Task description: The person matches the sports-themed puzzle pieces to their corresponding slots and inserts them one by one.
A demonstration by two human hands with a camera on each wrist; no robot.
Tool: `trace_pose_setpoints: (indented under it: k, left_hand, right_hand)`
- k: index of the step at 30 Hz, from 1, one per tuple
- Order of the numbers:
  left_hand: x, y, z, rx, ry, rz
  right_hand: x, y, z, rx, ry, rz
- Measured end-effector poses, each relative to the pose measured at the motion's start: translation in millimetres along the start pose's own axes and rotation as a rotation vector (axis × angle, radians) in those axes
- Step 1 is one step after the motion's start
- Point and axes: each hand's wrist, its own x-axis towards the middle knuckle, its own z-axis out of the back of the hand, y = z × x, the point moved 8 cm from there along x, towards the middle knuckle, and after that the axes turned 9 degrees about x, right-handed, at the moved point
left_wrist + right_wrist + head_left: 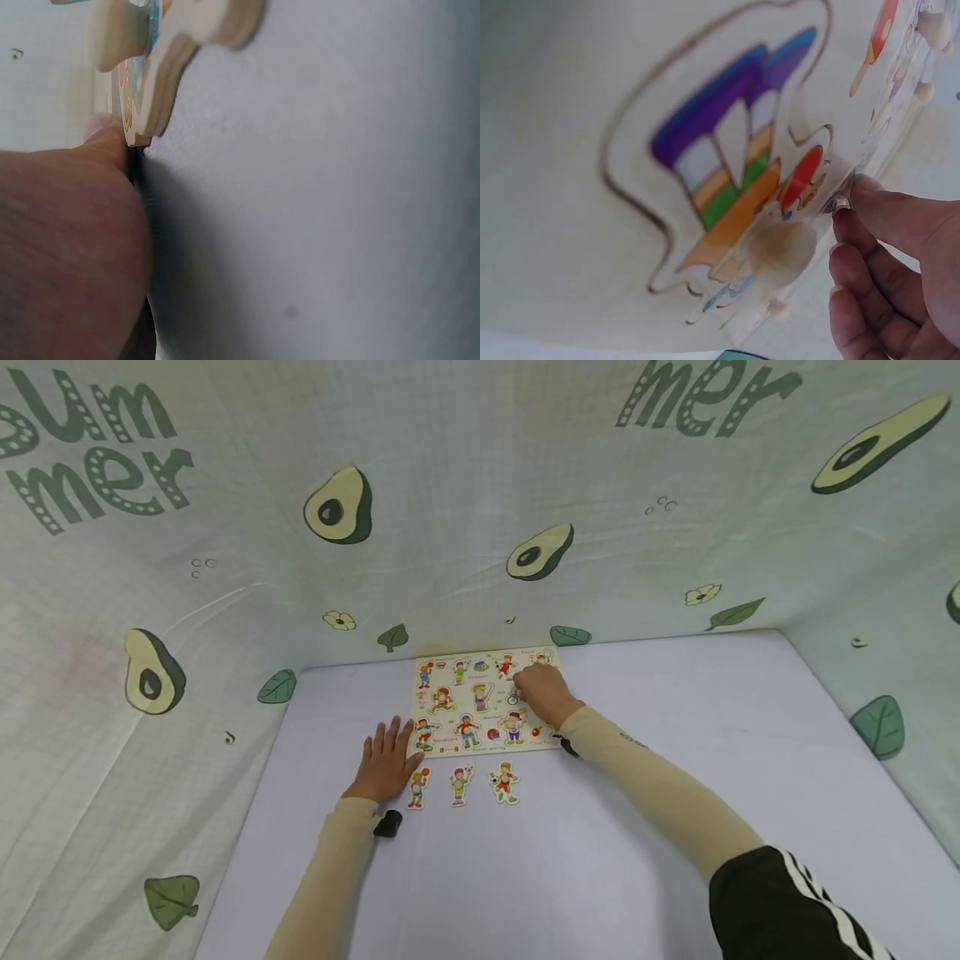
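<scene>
A cream wooden peg puzzle board (450, 681) with sports figures lies at the back of the table. My left hand (386, 762) rests flat with fingers spread, its fingertips and thumb at the board's left edge. My right hand (547, 693) is over the board's right side, near a bicycle picture (513, 697). In the right wrist view its thumb and index finger pinch a small knob (842, 201); the piece under it is mostly hidden. Closer to that camera is a knobbed figure piece (739, 169) with purple and green stripes.
Three loose figure pieces lie in front of the board: one with a red ball (418, 788), one in green and pink (461, 785), and a footballer (504, 783). A cloth printed with avocados (540, 552) hangs behind the white table (585, 877).
</scene>
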Motion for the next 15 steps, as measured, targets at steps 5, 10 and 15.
trace_pose_setpoints:
  k: [5,10,15]
  left_hand:
    - [-0.3,0.5,-0.2,-0.018,-0.030,-0.009]
    - [1.0,2.8,-4.7,-0.012,-0.015,-0.007]
    - [1.4,4.4,-4.7,-0.014,-0.008,0.000]
  right_hand:
    - [-5.4,2,3,0.008,0.012,-0.024]
    - [-21.5,15,10,-0.004,-0.035,0.019]
    - [-44.5,35,13,0.046,-0.061,0.087]
